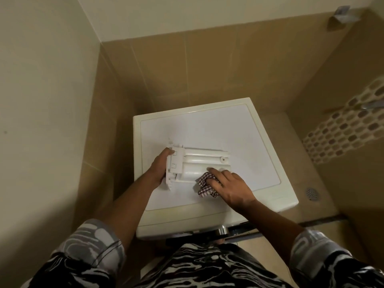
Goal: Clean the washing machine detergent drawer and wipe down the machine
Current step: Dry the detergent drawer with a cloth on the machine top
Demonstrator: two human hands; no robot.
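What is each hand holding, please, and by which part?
Left hand grips the detergent drawer by its left end; right hand holds a bunched checked cloth against it.

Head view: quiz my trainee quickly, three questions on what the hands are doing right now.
1. True or false: the detergent drawer lies on top of the washing machine.
2. Fill in: the left hand grips one end of the ___.
3. Which hand holds the checked cloth? A) left B) right hand
Key: 1 true; 2 drawer; 3 B.
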